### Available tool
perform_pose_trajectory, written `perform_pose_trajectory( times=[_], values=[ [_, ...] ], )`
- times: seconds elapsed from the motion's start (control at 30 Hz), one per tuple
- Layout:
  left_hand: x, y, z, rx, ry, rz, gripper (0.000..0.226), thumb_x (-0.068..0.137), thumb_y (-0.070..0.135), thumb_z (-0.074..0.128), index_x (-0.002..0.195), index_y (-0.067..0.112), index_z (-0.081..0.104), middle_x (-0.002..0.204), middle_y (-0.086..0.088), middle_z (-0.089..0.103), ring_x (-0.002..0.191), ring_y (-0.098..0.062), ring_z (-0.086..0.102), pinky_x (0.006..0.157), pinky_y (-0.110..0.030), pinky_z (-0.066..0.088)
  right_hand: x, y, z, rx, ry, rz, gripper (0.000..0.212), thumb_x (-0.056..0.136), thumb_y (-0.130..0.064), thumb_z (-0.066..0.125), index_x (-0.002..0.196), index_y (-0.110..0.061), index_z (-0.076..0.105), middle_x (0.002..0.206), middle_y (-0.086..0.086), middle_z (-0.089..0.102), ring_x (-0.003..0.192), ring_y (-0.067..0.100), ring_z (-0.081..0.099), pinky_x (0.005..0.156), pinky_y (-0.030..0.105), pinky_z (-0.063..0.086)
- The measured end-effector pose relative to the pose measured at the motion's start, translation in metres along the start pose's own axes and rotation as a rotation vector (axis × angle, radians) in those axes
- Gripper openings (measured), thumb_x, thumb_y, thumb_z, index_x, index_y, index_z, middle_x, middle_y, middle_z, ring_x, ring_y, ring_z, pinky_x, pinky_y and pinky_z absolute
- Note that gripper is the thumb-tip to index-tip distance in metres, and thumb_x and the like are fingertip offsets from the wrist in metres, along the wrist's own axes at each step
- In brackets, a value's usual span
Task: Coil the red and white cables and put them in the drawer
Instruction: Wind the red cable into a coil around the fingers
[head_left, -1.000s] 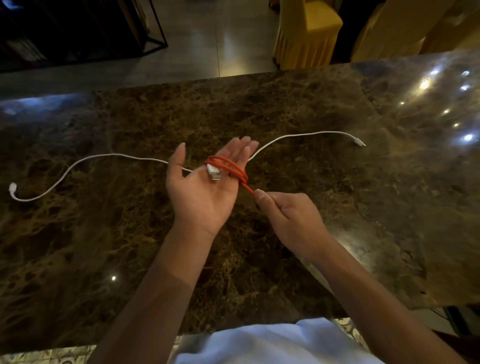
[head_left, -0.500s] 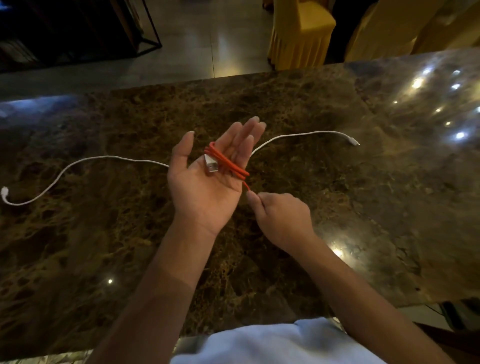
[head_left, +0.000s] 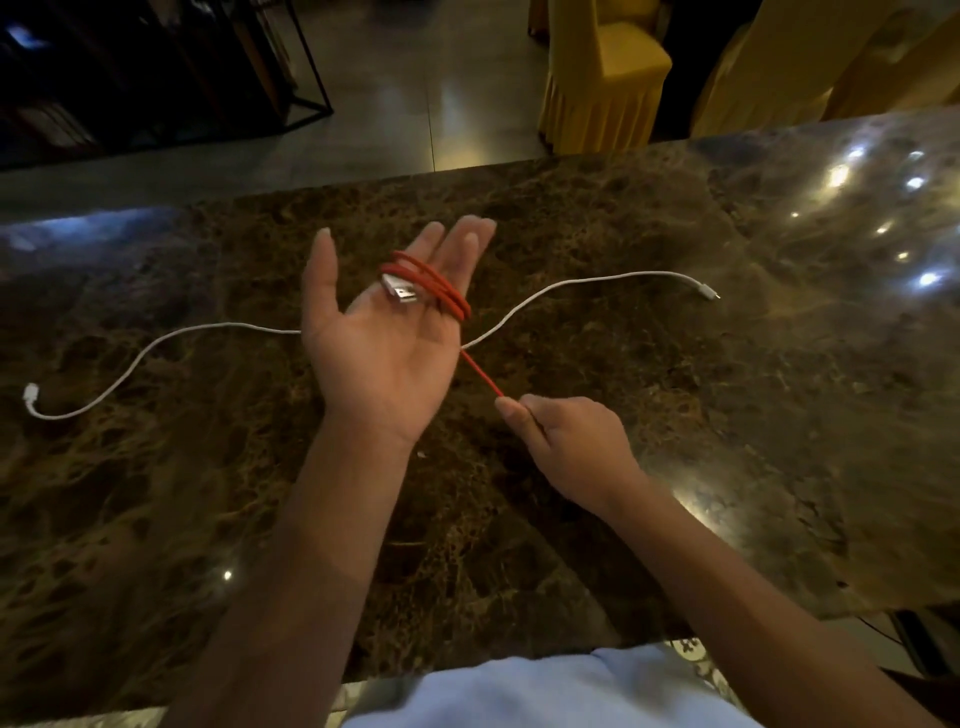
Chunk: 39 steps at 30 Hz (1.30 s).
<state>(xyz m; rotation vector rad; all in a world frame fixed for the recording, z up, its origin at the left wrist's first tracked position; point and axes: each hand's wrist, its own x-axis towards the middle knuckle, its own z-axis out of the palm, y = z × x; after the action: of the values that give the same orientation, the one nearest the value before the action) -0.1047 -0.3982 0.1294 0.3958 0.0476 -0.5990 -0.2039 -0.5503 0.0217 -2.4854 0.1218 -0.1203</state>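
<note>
Red cable (head_left: 434, 286) — looped several turns round the straight, spread fingers (head_left: 457, 249) of the left hand (head_left: 384, 343), tail pinched by the right hand (head_left: 566, 441); best wound taut, turns side by side — white cable (head_left: 571, 286) lies uncoiled on desk (head_left: 675, 415).

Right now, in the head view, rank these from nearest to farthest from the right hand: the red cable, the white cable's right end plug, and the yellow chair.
1. red cable: pinched by the right hand.
2. white cable's right end plug: on the countertop, to the right.
3. yellow chair: beyond the countertop's far edge.
</note>
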Motion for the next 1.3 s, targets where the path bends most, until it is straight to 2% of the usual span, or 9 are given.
perform_pose_trajectory(
  times=[0.13, 0.27, 0.47, 0.57, 0.67, 0.8, 0.97, 1.17, 1.3],
  values=[
    [0.007, 0.002, -0.017, 0.190, -0.024, 0.049, 0.089, 0.101, 0.062, 0.042, 0.158, -0.005, 0.024, 0.159, -0.029, 0.042, 0.147, -0.042, 0.045, 0.127, -0.043, 0.031, -0.021, -0.036, -0.037, 0.113, 0.170, -0.215, 0.046, 0.108, -0.047, 0.049, 0.069, -0.023, 0.054, 0.059, -0.012, 0.045, 0.051, 0.005, 0.045, 0.051, 0.030, 0.040],
    [-0.002, -0.014, -0.022, 0.196, -0.092, -0.046, 0.093, 0.098, 0.066, 0.042, 0.158, -0.003, 0.025, 0.161, -0.026, 0.040, 0.150, -0.040, 0.040, 0.130, -0.043, 0.023, -0.014, -0.051, -0.076, 0.316, 0.379, -0.206, 0.032, 0.099, -0.029, 0.069, 0.071, -0.014, 0.061, 0.063, -0.007, 0.052, 0.056, 0.009, 0.049, 0.052, 0.025, 0.037],
    [-0.011, -0.033, -0.020, 0.092, -0.117, -0.128, 0.095, 0.098, 0.074, 0.037, 0.160, 0.002, 0.028, 0.165, -0.021, 0.036, 0.155, -0.036, 0.032, 0.132, -0.044, 0.013, -0.002, -0.047, -0.075, 1.079, 0.223, -0.267, 0.017, 0.091, -0.002, 0.066, 0.075, -0.007, 0.068, 0.103, 0.020, 0.073, 0.101, 0.031, 0.069, 0.091, 0.041, 0.053],
    [-0.014, -0.038, -0.018, 0.023, -0.139, -0.143, 0.093, 0.100, 0.073, 0.036, 0.158, 0.001, 0.032, 0.167, -0.019, 0.033, 0.156, -0.034, 0.030, 0.131, -0.040, 0.018, 0.002, -0.044, -0.073, 1.387, 0.084, -0.194, 0.018, 0.088, -0.010, 0.060, 0.075, -0.013, 0.070, 0.089, 0.014, 0.075, 0.092, 0.036, 0.065, 0.095, 0.056, 0.048],
    [-0.013, -0.037, -0.017, 0.049, -0.128, -0.101, 0.083, 0.103, 0.068, 0.035, 0.145, -0.002, 0.050, 0.167, -0.016, 0.035, 0.156, -0.031, 0.031, 0.131, -0.040, 0.015, 0.003, -0.042, -0.071, 1.465, 0.046, -0.140, 0.014, 0.091, -0.009, 0.060, 0.085, -0.012, 0.071, 0.088, 0.014, 0.070, 0.090, 0.032, 0.063, 0.094, 0.050, 0.049],
    [-0.011, -0.039, -0.018, 0.088, -0.073, -0.073, 0.076, 0.105, 0.064, 0.038, 0.137, -0.002, 0.058, 0.162, -0.016, 0.044, 0.154, -0.029, 0.037, 0.130, -0.041, 0.020, 0.005, -0.043, -0.066, 1.354, 0.100, -0.088, 0.009, 0.100, -0.001, 0.056, 0.102, -0.006, 0.062, 0.090, 0.011, 0.067, 0.084, 0.025, 0.063, 0.085, 0.039, 0.053],
    [-0.008, -0.036, -0.018, 0.109, -0.005, -0.027, 0.082, 0.104, 0.064, 0.039, 0.146, -0.006, 0.049, 0.155, -0.021, 0.051, 0.149, -0.033, 0.045, 0.129, -0.041, 0.023, 0.008, -0.043, -0.066, 0.926, 0.315, -0.108, 0.032, 0.101, 0.006, 0.056, 0.131, -0.007, 0.057, 0.087, 0.011, 0.070, 0.083, 0.025, 0.073, 0.079, 0.044, 0.062],
    [-0.013, -0.037, -0.017, 0.283, -0.003, -0.092, 0.088, 0.101, 0.068, 0.034, 0.152, -0.003, 0.041, 0.158, -0.018, 0.048, 0.151, -0.029, 0.041, 0.130, -0.039, 0.020, 0.010, -0.046, -0.070, 0.484, 0.321, 0.125, 0.029, 0.101, -0.011, 0.064, 0.122, -0.028, 0.075, 0.080, -0.015, 0.070, 0.077, 0.011, 0.073, 0.068, 0.040, 0.064],
    [-0.014, -0.029, -0.019, 0.275, 0.019, -0.092, 0.090, 0.100, 0.068, 0.036, 0.152, -0.006, 0.041, 0.159, -0.020, 0.046, 0.152, -0.033, 0.038, 0.131, -0.043, 0.016, 0.012, -0.039, -0.083, 0.221, 0.282, 0.102, 0.029, 0.096, -0.011, 0.069, 0.114, -0.031, 0.078, 0.084, -0.014, 0.068, 0.076, 0.006, 0.064, 0.074, 0.036, 0.058]
  ],
)
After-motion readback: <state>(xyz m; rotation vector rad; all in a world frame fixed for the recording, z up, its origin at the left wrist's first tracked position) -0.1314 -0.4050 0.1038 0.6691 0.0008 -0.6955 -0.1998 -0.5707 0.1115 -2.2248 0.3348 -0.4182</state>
